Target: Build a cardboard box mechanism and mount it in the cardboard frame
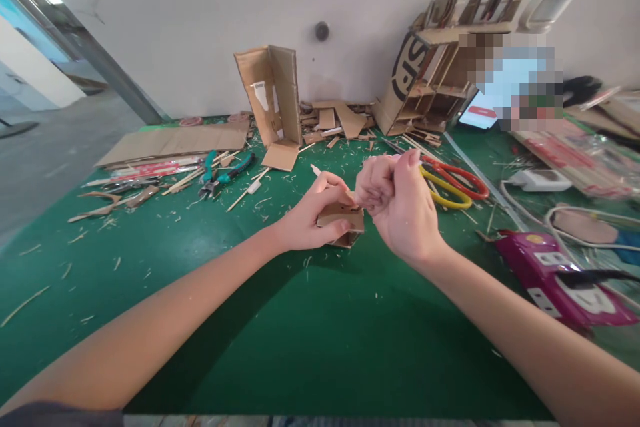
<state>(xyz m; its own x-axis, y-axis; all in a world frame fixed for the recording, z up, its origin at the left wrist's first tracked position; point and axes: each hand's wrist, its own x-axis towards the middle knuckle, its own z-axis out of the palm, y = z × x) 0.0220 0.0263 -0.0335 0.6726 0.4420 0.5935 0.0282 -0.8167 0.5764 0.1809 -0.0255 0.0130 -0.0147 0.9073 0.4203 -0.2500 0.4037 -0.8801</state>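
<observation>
A small brown cardboard box [344, 220] rests low over the green tabletop in front of me. My left hand [311, 215] is closed around it, with the thumb along the near face and the fingers over the top. At the box's upper right edge is my right hand [403, 207], curled into a fist with the thumb raised. Whatever its fingers hold, if anything, is hidden. Just behind the right hand lie scissors with red handles [463, 177] and yellow handles [450, 195].
Pliers with teal grips [225, 173] and thin sticks lie at left. Behind stand an upright folded cardboard piece [273, 97] and a cardboard shelf [425, 83], with scraps [340, 120] between them. A purple power strip [565, 280] and cables sit at right. Shavings litter the green table [310, 347].
</observation>
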